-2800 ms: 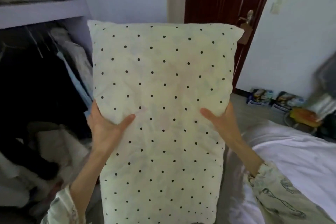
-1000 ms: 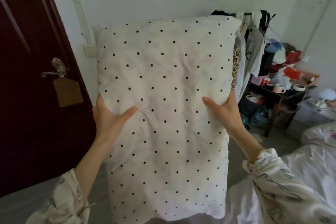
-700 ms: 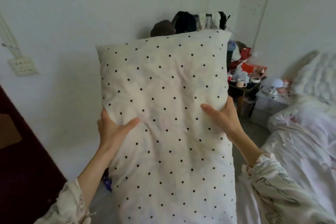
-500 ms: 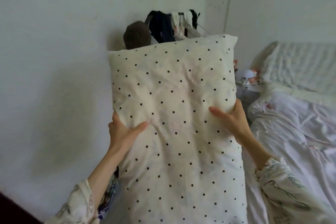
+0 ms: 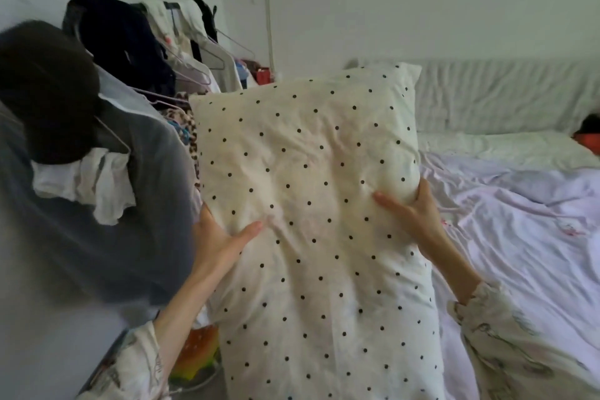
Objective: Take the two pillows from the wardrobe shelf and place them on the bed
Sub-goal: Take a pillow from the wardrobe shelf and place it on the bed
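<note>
While we carry the pillow (image 5: 311, 221) upright in front of us, it hangs in the air at the bed's near edge, its top tipped toward the headboard and its lower end running out of view at the bottom. Our left hand (image 5: 220, 237) clamps its left edge, thumb pressed across the dotted front and fingers hidden behind; our right hand (image 5: 412, 208) grips the right edge the same way, thumb in front, fingers curled round the side. Both hands pinch a fold of soft filling, so the cover puckers between them. To the right lies the bed (image 5: 519, 221), covered with a rumpled pale sheet, with a white bolster (image 5: 496, 97) along the wall at its head. To the left stands a rack of clothes (image 5: 136, 52) on hangers, close beside the pillow. We judge this the carrying step for the first pillow, near its end. Next we should swing it right, lay it flat near the head of the bed, and let go. No second pillow shows here, so that one is presumably still to fetch.
</note>
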`<control>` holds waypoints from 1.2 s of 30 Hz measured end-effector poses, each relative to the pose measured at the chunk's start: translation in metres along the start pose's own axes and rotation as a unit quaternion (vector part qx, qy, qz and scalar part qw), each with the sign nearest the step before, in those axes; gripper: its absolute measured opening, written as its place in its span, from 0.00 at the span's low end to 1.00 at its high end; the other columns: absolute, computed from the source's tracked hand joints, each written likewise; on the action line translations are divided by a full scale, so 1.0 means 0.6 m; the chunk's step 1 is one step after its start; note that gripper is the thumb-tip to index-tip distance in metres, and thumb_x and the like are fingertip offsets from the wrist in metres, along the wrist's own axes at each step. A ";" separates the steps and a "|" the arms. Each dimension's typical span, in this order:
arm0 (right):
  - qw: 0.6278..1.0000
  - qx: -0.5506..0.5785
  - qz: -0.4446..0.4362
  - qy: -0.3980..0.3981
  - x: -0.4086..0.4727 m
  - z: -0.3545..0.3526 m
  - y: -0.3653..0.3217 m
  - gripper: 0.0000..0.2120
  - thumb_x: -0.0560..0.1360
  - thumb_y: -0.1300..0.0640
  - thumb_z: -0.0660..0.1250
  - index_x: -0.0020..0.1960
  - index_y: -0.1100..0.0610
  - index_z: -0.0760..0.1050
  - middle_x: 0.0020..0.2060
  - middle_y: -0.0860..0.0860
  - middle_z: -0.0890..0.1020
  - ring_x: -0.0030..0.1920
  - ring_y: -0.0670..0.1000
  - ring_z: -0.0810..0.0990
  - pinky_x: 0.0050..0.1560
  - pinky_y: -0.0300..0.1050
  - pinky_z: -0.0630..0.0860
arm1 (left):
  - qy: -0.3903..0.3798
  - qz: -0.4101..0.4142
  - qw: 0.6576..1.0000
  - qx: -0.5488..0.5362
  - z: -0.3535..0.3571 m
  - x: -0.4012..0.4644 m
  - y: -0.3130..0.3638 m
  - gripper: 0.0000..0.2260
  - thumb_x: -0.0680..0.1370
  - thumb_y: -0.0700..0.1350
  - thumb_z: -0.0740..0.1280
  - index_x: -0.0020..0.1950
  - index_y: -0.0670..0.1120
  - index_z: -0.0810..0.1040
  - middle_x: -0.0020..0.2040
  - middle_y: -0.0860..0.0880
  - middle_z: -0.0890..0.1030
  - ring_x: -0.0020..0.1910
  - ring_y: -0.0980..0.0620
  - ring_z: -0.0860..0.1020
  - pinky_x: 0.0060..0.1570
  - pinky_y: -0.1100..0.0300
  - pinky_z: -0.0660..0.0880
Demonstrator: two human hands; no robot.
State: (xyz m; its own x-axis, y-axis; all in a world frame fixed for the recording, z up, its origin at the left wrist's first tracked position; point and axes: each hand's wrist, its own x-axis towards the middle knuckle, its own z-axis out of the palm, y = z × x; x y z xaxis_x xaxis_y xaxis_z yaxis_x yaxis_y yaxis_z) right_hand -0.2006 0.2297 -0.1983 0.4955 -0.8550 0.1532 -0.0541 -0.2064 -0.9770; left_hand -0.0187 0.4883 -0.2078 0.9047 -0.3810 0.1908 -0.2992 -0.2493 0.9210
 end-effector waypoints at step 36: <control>0.977 -0.035 0.028 0.206 1.042 0.136 0.144 0.34 0.62 0.44 0.77 0.61 0.51 0.66 0.46 0.38 0.74 0.44 0.38 0.74 0.31 0.30 0.71 | -0.138 0.112 0.983 -0.053 0.671 1.100 0.040 0.42 0.61 0.52 0.80 0.69 0.47 0.62 0.66 0.47 0.71 0.64 0.48 0.70 0.62 0.53 0.70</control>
State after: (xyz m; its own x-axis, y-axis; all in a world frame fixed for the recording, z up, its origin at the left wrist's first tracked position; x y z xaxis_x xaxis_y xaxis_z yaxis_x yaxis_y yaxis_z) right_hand 0.1754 -0.2838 -0.1988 0.0987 -0.9820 0.1609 -0.1374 -0.1736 -0.9752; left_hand 0.4489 -0.1274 -0.1968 0.6990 -0.6457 0.3072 -0.4354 -0.0437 0.8992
